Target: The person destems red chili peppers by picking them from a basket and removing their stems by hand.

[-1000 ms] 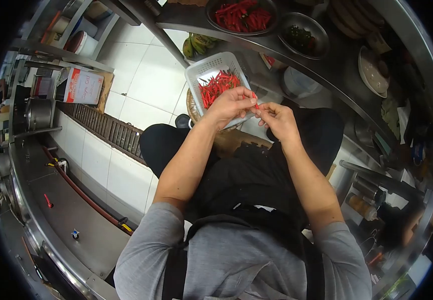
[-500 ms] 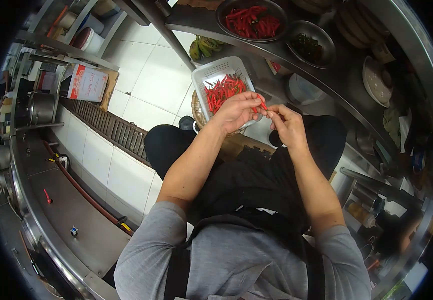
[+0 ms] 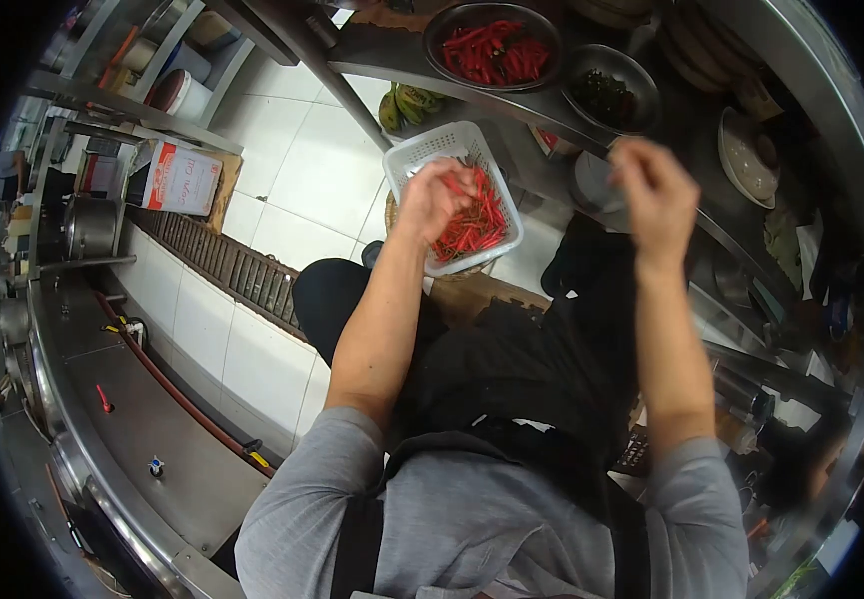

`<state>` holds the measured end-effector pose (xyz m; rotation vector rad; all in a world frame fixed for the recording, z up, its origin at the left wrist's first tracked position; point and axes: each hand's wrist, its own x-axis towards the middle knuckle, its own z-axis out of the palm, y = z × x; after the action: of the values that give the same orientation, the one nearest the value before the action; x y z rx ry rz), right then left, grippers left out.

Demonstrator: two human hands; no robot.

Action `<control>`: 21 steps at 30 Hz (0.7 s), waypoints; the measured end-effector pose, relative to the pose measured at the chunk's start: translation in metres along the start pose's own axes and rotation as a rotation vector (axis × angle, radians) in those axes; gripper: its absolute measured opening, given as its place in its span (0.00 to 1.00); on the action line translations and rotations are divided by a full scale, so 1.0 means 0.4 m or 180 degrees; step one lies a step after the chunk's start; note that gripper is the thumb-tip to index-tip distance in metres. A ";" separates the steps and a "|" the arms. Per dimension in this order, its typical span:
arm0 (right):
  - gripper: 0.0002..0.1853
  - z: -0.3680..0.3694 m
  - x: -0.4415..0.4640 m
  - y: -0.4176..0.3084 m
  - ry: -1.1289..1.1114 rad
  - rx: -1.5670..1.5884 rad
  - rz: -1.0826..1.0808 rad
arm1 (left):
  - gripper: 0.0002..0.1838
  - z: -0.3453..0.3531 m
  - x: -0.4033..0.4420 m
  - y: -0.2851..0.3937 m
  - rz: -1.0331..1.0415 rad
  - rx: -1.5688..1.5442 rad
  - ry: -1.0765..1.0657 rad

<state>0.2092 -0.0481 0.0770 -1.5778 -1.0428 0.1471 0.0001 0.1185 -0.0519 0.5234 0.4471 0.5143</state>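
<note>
- One left hand [image 3: 432, 208], fingers bent, was over the white plastic basket [image 3: 442, 142]; I couldn't tell if it gripped anything.
- Red chilies [image 3: 488, 226] lay in the basket.
- The right hand [image 3: 659, 203], blurry, was near a metal bowl [image 3: 643, 84]; I couldn't tell its grip.

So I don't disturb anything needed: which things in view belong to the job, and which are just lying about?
Likely in the job:
- red chillies
- white basket
- oval dish of chillies
- bowl of green bits

Likely just lying about:
- bananas
- red-and-white box
- pot
- white bucket
</note>
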 end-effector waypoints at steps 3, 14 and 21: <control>0.10 -0.054 0.149 0.004 0.0281 -0.0936 -0.0366 | 0.06 -0.074 0.062 0.020 0.0439 0.1091 0.1128; 0.06 -0.162 -0.190 0.107 -0.0685 -0.1840 -0.0510 | 0.17 -0.179 0.249 -0.034 -0.0008 0.6100 0.1054; 0.05 -0.151 -0.171 0.102 -0.0371 -0.1737 -0.0233 | 0.17 -0.217 0.277 -0.012 -0.0626 0.6731 0.0773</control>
<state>0.2266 -0.1353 0.0318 -2.0325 -1.3026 -0.1082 0.0432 0.2079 -0.1517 2.4062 1.1959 -0.3217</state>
